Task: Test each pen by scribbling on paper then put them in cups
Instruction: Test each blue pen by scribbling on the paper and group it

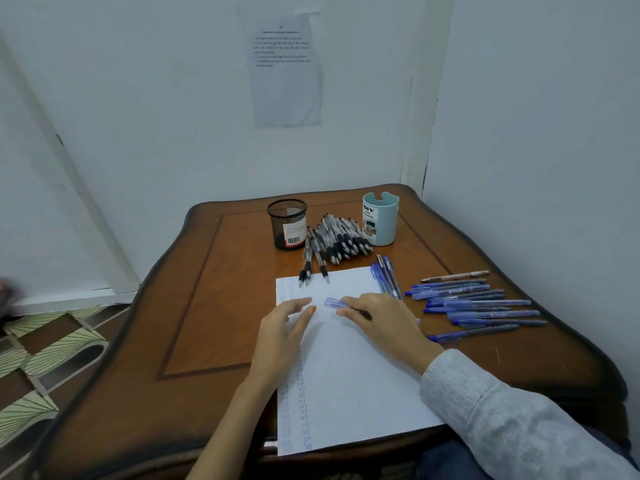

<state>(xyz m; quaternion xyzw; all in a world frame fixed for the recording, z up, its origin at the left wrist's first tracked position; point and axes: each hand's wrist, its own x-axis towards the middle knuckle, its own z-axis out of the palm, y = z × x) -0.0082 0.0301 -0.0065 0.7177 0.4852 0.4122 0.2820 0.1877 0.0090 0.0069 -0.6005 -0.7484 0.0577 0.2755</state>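
Note:
A white sheet of paper (346, 375) lies on the wooden table (214, 299), with rows of faint scribbles down its left side. My right hand (381, 320) grips a blue pen (334, 303) over the upper part of the sheet, its capped end pointing left. My left hand (284, 327) rests flat on the paper's left part, fingers straight. A black mesh cup (287, 223) and a light blue cup (381, 220) stand at the back. A pile of black pens (343, 240) lies between them. Several blue pens (478, 306) lie to the right.
Three blue pens (388, 275) lie at the paper's top right corner, and a tan pen (455, 276) lies above the blue group. Walls close in behind and on the right, with a printed notice (285, 67) taped up. Patterned floor (41, 358) shows at left.

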